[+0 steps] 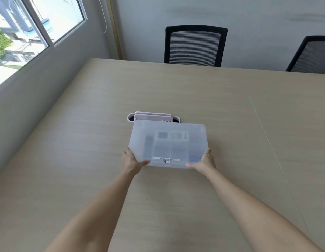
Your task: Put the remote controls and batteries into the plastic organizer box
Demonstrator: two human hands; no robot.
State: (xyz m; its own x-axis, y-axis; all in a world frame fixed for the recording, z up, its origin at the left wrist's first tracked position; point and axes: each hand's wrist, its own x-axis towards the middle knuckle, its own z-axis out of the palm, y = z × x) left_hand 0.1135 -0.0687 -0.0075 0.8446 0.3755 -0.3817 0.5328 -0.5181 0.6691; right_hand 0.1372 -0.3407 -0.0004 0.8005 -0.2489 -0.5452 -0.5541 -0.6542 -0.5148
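Note:
A translucent plastic organizer box [169, 131] with its lid on lies flat on the light wooden table [85, 142], near the middle. A barcode sticker runs along its near edge. Through the cloudy lid I make out dark blurred shapes, one a long dark remote [149, 144] at the left and a white remote [178, 135] toward the back; batteries cannot be told apart. My left hand [132, 160] grips the box's near left corner, thumb on top. My right hand [205, 161] grips the near right corner the same way.
Just behind the box a white cable port [130, 117] in the table holds a pale pink power strip [152, 116]. Two black mesh chairs [194, 45] [310, 55] stand at the far edge. A window [21, 30] and wall run along the left.

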